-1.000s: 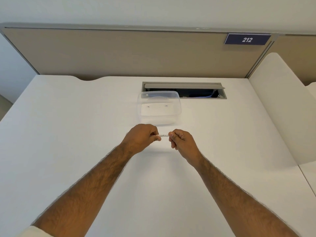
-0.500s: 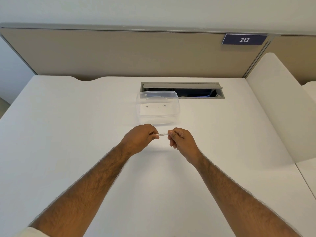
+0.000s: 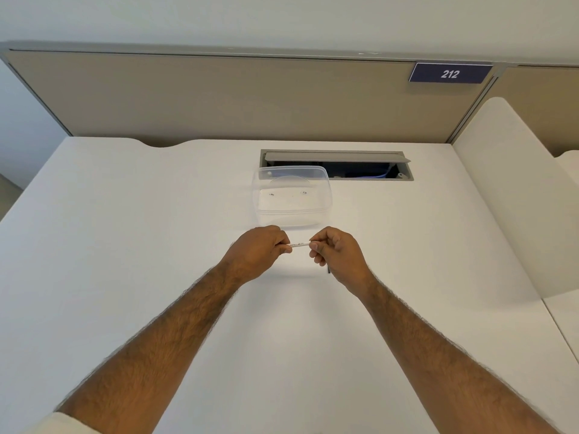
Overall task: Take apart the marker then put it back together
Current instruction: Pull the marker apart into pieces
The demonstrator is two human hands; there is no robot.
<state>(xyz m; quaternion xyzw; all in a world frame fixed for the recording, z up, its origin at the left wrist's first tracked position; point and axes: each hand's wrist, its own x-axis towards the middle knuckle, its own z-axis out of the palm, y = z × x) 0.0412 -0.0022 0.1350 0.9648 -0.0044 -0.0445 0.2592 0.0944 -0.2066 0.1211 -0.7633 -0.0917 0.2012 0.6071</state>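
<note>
A thin white marker [image 3: 299,244] with small dark print is held level above the white desk [image 3: 125,245]. My left hand [image 3: 258,253] pinches its left end and my right hand [image 3: 336,253] pinches its right end. Only the short middle stretch of the barrel shows between my fingers; both ends are hidden in my hands. A small dark piece [image 3: 329,270] pokes out under my right hand; I cannot tell what it is.
A clear plastic container [image 3: 322,211] sits just beyond my hands. Behind it is an open cable hatch [image 3: 369,170] in the desk. A beige partition [image 3: 219,98] with a "212" sign [image 3: 450,73] runs along the back, and a white divider [image 3: 507,198] stands at the right.
My hands have drifted slightly apart, so a little more of the white barrel shows between them. A dark sliver now shows under my right hand.
</note>
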